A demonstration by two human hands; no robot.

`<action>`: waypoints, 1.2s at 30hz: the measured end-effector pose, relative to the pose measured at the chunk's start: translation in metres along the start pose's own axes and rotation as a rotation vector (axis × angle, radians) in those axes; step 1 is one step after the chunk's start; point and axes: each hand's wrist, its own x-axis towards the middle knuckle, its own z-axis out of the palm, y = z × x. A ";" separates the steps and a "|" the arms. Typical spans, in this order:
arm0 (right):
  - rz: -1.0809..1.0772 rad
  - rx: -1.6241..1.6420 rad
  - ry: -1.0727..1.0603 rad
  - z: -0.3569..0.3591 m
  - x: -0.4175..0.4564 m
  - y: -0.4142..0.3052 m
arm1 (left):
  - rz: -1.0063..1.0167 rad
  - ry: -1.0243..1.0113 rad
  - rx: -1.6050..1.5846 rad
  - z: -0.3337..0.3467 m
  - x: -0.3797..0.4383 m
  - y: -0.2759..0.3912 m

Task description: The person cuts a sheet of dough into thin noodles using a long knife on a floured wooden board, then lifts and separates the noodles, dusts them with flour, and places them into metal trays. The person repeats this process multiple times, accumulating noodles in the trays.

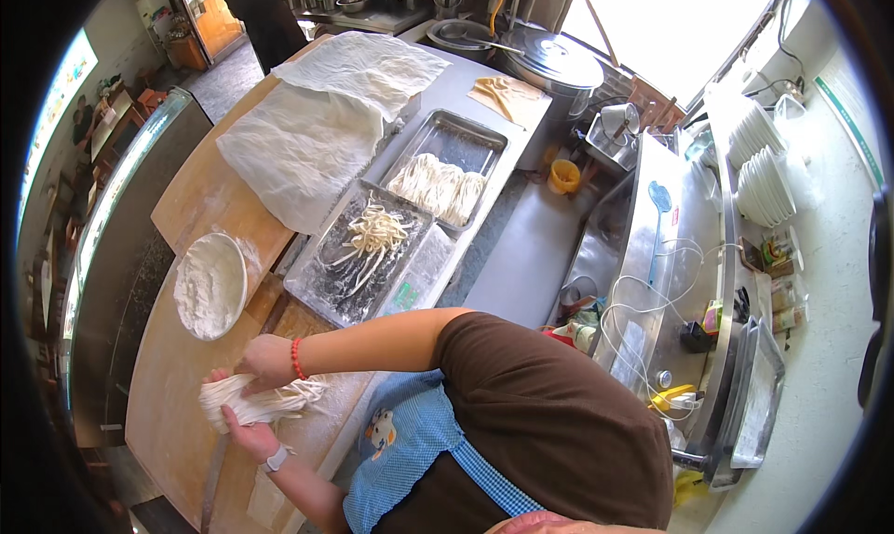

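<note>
A bundle of white, flour-dusted noodles is between my hands, above a floured wooden board. My left hand, with a pale watch on its wrist, grips the bundle from the near side, thumb on top. My right hand, wearing a red bead bracelet, reaches over and grasps the strands from above; its fingertips are partly hidden among them. The noodles' loose ends trail toward the apron. Just beyond my right hand sits a white bowl of flour. A steel tray nearby holds a loose tangle of noodles.
Another steel tray holds folded noodle bundles. White cloths cover the far part of the table. A large lidded pot stands at the back. Stacked plates are on the right shelf. Another person stands beyond the table.
</note>
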 end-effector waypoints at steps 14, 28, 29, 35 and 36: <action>-0.226 -0.242 0.150 -0.049 0.004 -0.043 | 0.204 -0.030 0.182 0.031 0.017 0.039; 0.103 0.041 -0.451 -0.059 0.016 -0.032 | 0.134 -0.116 0.119 0.040 0.019 0.039; 0.025 0.003 -0.371 -0.056 0.017 -0.031 | 0.136 -0.113 0.139 0.037 0.019 0.042; 0.007 -0.163 -0.337 -0.072 0.020 -0.031 | 0.104 -0.080 0.108 0.017 0.015 0.032; -0.020 -0.189 -0.314 -0.073 0.021 -0.030 | 0.106 -0.080 0.107 0.013 0.015 0.029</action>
